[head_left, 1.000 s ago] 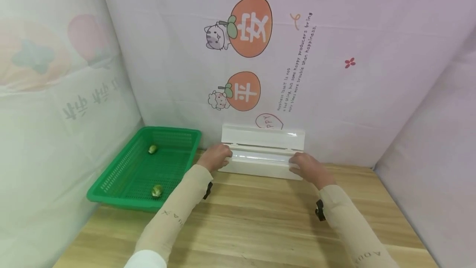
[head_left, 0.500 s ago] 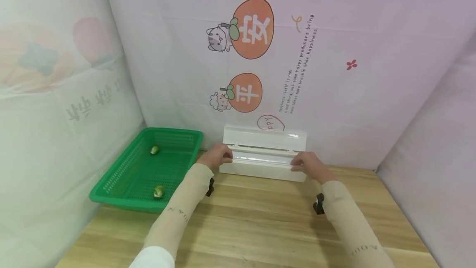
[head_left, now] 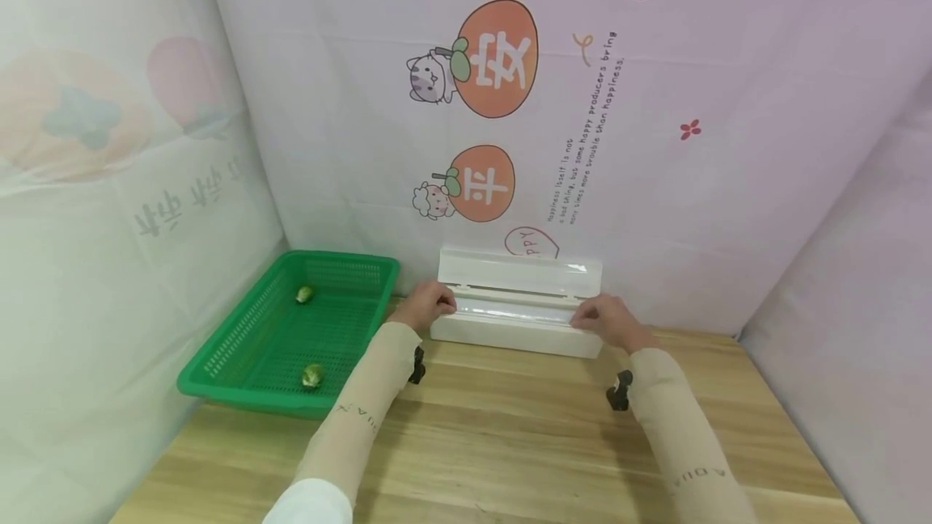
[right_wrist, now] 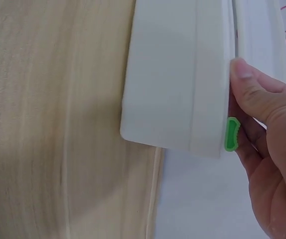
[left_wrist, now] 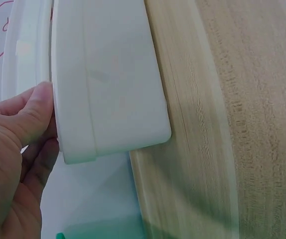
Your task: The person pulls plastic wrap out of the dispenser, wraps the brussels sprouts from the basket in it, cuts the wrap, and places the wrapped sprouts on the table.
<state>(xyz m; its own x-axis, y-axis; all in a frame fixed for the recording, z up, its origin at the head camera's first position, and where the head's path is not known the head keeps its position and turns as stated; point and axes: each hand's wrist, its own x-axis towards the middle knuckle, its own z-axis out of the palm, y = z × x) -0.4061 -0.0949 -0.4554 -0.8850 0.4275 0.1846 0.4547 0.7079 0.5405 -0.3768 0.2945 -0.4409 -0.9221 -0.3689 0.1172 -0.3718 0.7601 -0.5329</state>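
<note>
A white plastic wrap dispenser (head_left: 517, 336) stands at the back of the table with its lid (head_left: 520, 272) raised. Glossy clear plastic wrap (head_left: 510, 311) spans its opening. My left hand (head_left: 422, 307) is at the left end, thumb and index finger pinching at the inner rim, where the wrap's edge lies. At the opposite end my right hand (head_left: 610, 322) pinches in the same way. In the right wrist view, a green slider (right_wrist: 231, 134) shows beside the fingers at the dispenser's end. The fingertips are partly hidden behind the rim.
A green basket (head_left: 191, 382) stands at the left on the wooden table (head_left: 502, 443), holding two small green-and-white vegetables (head_left: 311, 376). A printed white cloth wall (head_left: 349, 103) rises right behind the dispenser, and cloth walls close off both sides.
The fingers of both hands have drawn together into a pinch at the dispenser's rim, the right hand's most clearly. The dispenser and basket appear slightly lower and to the right as the view shifts.
</note>
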